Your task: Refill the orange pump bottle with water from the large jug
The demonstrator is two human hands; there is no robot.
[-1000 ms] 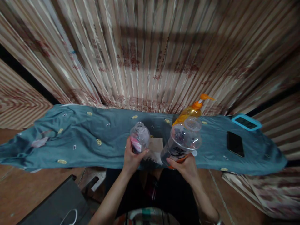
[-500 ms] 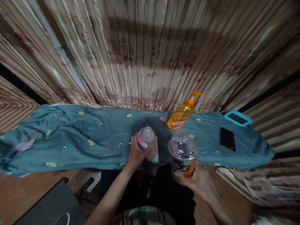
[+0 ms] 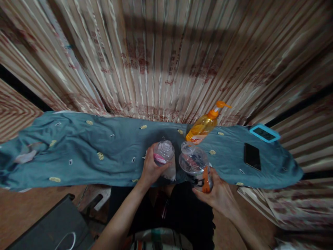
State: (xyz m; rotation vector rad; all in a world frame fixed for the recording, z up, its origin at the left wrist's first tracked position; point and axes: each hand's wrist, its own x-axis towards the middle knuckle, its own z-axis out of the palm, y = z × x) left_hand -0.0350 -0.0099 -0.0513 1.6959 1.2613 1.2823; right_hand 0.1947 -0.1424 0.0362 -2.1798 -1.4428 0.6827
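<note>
My left hand is wrapped around a small clear bottle with a pink label, its open neck facing up, over a pale tissue on the cloth. To its right, my right hand grips a larger clear container with an orange and black print. The container leans left, its narrow open neck near the small bottle but apart from it. Behind the container stands an orange pump bottle partly filled with yellow liquid.
A blue-green patterned cloth covers the long narrow table. On its right lie a black phone and a blue-framed digital clock. Pleated curtains hang behind. A dark grey surface with a white cable is at lower left.
My right hand has moved the large container left and slightly up, toward the small bottle, and it now tilts left. My left hand still holds the small bottle in nearly the same place.
</note>
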